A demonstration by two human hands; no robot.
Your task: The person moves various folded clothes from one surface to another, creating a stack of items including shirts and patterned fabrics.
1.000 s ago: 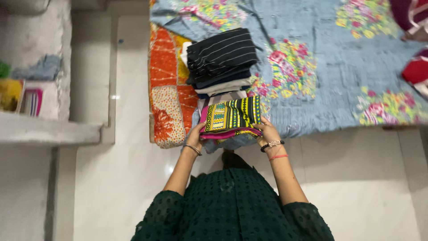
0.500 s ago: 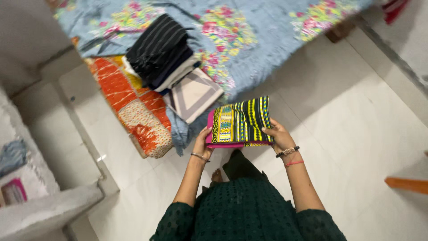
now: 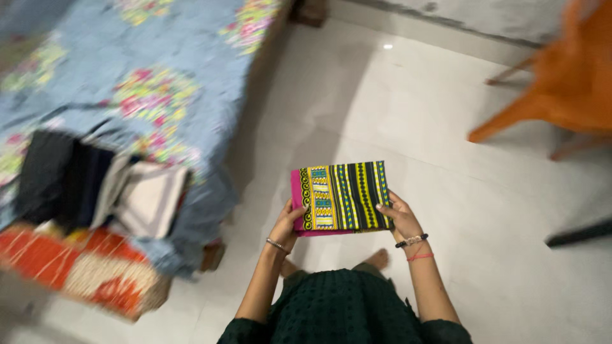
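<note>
Below me spreads the white tiled floor (image 3: 510, 255), with the blue floral bedspread (image 3: 127, 76) to my left and an orange plastic chair (image 3: 561, 76) at right. Over the floor I hold a folded yellow-and-black patterned cloth (image 3: 341, 197), my left hand (image 3: 287, 223) and right hand (image 3: 398, 216) clamped on its two sides.

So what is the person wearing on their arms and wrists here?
Dark green textured sleeves cover the upper arms; both forearms are bare. The left hand has a thin metal bangle at its wrist. The right hand has a dark beaded bracelet and a red thread.
</note>
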